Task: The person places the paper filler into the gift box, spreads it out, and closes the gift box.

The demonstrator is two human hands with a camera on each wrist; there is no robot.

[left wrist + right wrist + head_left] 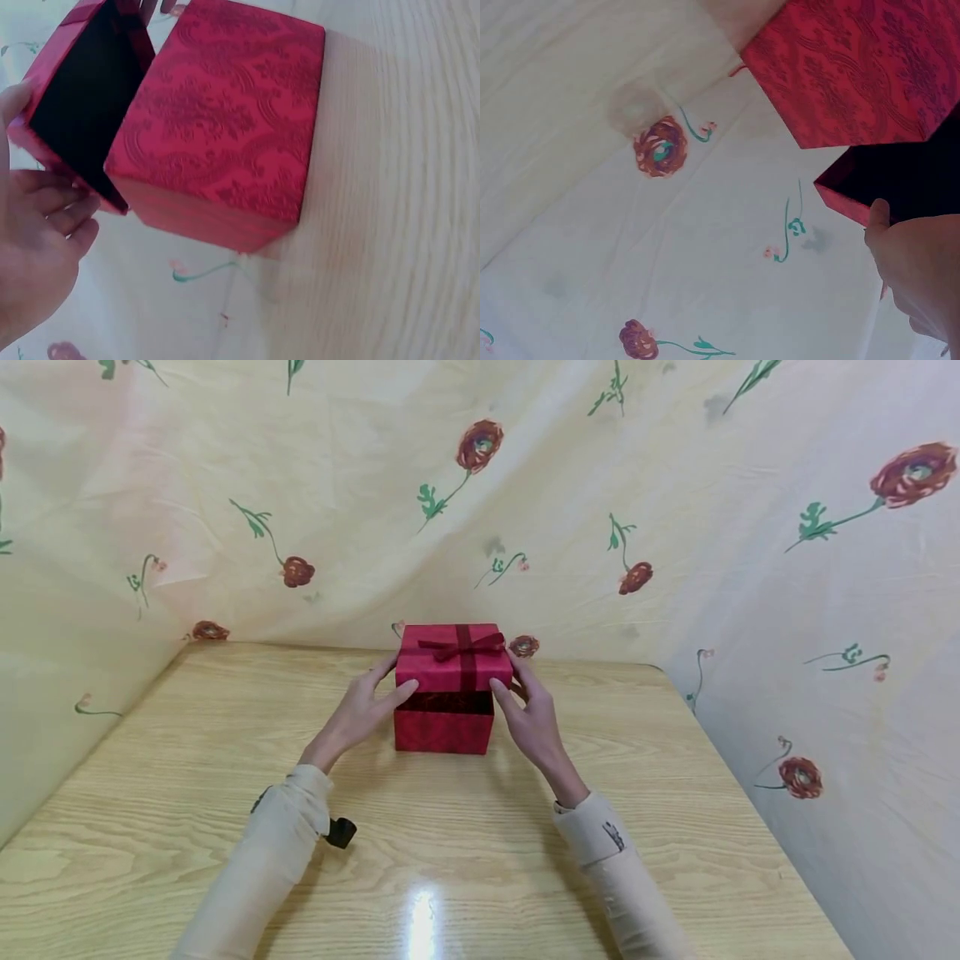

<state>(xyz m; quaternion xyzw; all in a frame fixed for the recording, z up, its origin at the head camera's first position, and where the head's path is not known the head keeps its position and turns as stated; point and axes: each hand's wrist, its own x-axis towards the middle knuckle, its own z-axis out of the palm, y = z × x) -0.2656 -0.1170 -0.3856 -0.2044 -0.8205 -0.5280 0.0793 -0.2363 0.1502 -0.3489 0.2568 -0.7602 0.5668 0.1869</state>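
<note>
A red gift box stands toward the back of the table, its base (442, 732) covered in a damask pattern. Above it the lid (426, 675) is raised and tilted, with a dark red ribbon bow (457, 647) on top. My left hand (358, 714) grips the lid's left side, thumb on the front edge. On the opposite side my right hand (537, 725) holds the lid the same way. Between lid and base a dark gap shows; what lies inside cannot be made out. In the left wrist view the lid's dark hollow underside (90, 97) faces the base (217, 120).
The light wood-grain table (225, 827) reaches back to a floral cloth (360, 485) that hangs behind and along both sides. A small black object (342, 832) shows beside the left sleeve. Light glares off the table's front (422, 927).
</note>
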